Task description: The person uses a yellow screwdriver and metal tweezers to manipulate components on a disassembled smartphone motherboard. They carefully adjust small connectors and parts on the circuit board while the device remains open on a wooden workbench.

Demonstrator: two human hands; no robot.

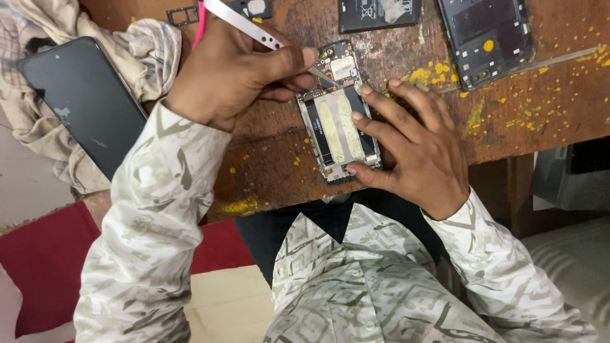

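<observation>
My left hand (235, 73) is shut on metal tweezers (244, 24), whose tip touches the circuit board at the top end of an opened phone body (333, 124). The phone body lies back side up on a worn wooden table (267, 171) and shows pale adhesive strips in its battery bay. My right hand (416, 146) presses on the phone's right side, with fingers on the bay and thumb at its lower edge. Both sleeves are patterned beige.
A black phone screen panel (82, 101) rests on a crumpled cloth (149, 47) at left. A second opened phone frame (486, 38) and a black battery (378, 13) lie at the far edge, with a SIM tray (183, 14). Yellow specks dot the table.
</observation>
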